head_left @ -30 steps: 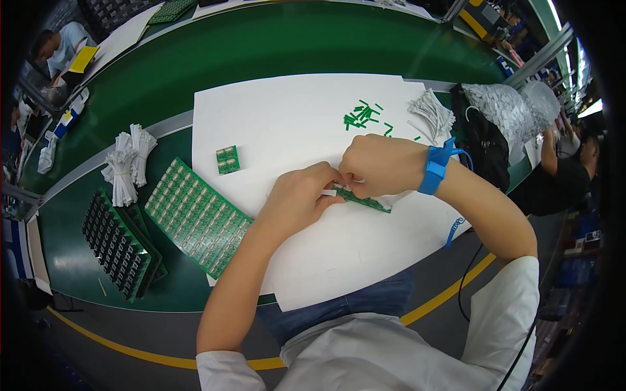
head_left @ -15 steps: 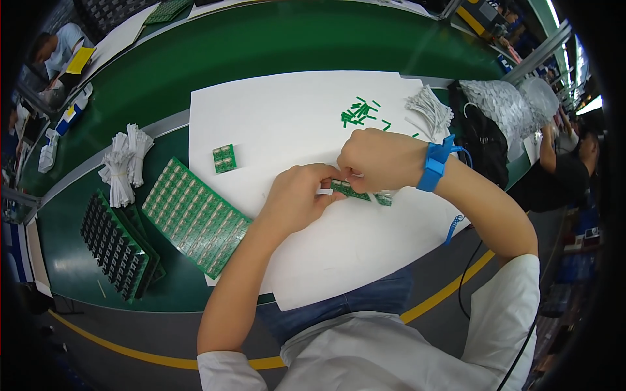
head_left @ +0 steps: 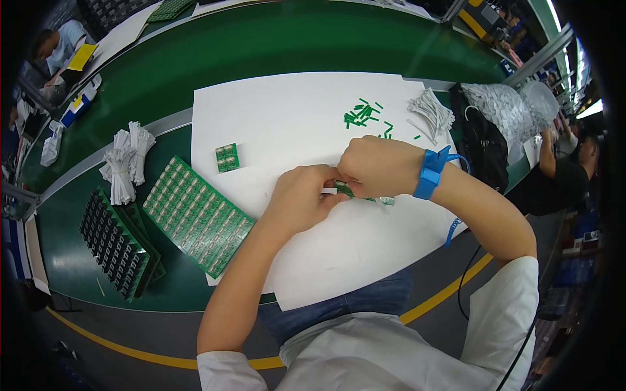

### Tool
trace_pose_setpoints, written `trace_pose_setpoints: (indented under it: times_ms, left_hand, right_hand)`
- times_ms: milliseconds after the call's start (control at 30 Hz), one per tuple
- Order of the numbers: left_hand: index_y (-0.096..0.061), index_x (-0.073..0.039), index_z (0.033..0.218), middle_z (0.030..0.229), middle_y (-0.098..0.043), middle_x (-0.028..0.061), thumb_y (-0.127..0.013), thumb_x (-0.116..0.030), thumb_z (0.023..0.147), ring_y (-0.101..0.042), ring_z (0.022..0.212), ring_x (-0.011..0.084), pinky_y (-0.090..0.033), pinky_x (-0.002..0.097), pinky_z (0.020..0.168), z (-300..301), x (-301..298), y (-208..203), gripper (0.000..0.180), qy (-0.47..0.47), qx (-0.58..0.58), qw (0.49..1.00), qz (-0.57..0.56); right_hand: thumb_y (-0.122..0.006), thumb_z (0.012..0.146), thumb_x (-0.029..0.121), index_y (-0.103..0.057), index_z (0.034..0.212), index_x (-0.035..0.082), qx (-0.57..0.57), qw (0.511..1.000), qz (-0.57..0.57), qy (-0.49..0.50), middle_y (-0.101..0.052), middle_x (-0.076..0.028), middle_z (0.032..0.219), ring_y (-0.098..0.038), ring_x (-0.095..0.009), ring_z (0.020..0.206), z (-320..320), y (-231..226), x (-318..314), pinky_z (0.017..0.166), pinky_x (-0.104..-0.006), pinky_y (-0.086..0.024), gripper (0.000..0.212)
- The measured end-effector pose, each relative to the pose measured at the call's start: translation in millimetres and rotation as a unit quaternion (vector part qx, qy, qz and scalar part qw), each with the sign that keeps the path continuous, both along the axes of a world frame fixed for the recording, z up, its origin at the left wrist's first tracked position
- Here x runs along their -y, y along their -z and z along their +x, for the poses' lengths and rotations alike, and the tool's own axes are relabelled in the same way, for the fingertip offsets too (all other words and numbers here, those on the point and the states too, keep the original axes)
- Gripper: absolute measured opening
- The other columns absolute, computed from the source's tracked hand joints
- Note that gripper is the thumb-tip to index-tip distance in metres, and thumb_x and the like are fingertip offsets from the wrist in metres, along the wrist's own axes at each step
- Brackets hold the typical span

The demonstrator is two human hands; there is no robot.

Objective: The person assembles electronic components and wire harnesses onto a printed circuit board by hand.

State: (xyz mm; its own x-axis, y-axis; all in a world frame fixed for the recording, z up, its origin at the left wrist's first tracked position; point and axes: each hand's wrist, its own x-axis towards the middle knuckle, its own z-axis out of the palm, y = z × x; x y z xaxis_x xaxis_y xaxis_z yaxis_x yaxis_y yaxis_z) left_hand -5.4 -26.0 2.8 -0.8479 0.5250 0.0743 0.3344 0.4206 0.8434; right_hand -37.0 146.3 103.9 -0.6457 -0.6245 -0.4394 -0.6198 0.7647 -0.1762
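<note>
Over the white sheet, my left hand (head_left: 301, 199) is closed, pinching a narrow green circuit board strip (head_left: 343, 189) between thumb and fingers. A small white piece (head_left: 328, 191) shows beside its fingertips. My right hand (head_left: 380, 161), with a blue strap (head_left: 430, 173) round the wrist, is closed over the strip from the far side. Its fingertips are mostly hidden, and the knuckles cover the strip's middle. The strip's right end comes out below that hand, near a pale bit (head_left: 388, 201). Farther off lie loose green slivers (head_left: 360, 116).
A small board piece (head_left: 227, 158) lies on the white sheet (head_left: 280, 104). To the left are a large circuit panel (head_left: 199, 218), stacked panels with black parts (head_left: 117, 241) and white cable bundles (head_left: 120, 169). White cables (head_left: 432, 112), a black bag (head_left: 484, 140) and clear plastic (head_left: 499, 107) sit right.
My right hand has rolled slightly toward me and covers more of the strip. The left hand keeps its pinch. The whole view has shifted a little.
</note>
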Motion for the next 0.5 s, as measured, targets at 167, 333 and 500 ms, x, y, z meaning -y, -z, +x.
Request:
trace_pose_setpoints:
  times_ms: [167,333,500]
  left_hand:
    - [-0.076,-0.005,0.102,0.090,-0.075,0.0134,-0.083,-0.016,0.079,-0.073,0.082,0.0276,-0.056,0.0364,0.074,-0.2,-0.7,0.5,0.026,0.000,-0.016,1.000,-0.002]
    - [-0.076,-0.005,0.102,0.089,-0.075,0.0134,-0.082,-0.015,0.079,-0.073,0.081,0.0270,-0.056,0.0364,0.074,0.7,-1.2,-1.1,0.026,0.000,-0.026,1.000,-0.009]
    - [-0.076,-0.006,0.102,0.089,-0.075,0.0127,-0.082,-0.015,0.079,-0.072,0.080,0.0264,-0.056,0.0361,0.074,0.5,-1.3,1.9,0.025,-0.002,-0.029,1.000,-0.008]
  right_hand:
    - [-0.074,0.080,0.014,-0.076,0.082,0.001,-0.011,1.000,0.001,-0.002,-0.070,-0.022,0.074,-0.071,-0.037,0.072,2.3,0.5,-1.5,0.068,-0.0406,-0.057,0.014]
    - [-0.073,0.080,0.014,-0.074,0.081,0.000,-0.005,1.000,-0.004,0.002,-0.070,-0.020,0.073,-0.070,-0.036,0.071,1.5,5.6,-6.8,0.067,-0.0408,-0.057,0.013]
    - [-0.073,0.080,0.013,-0.074,0.082,0.000,0.006,1.000,-0.015,0.005,-0.070,-0.020,0.074,-0.071,-0.036,0.071,1.6,4.5,-9.2,0.068,-0.0405,-0.057,0.013]
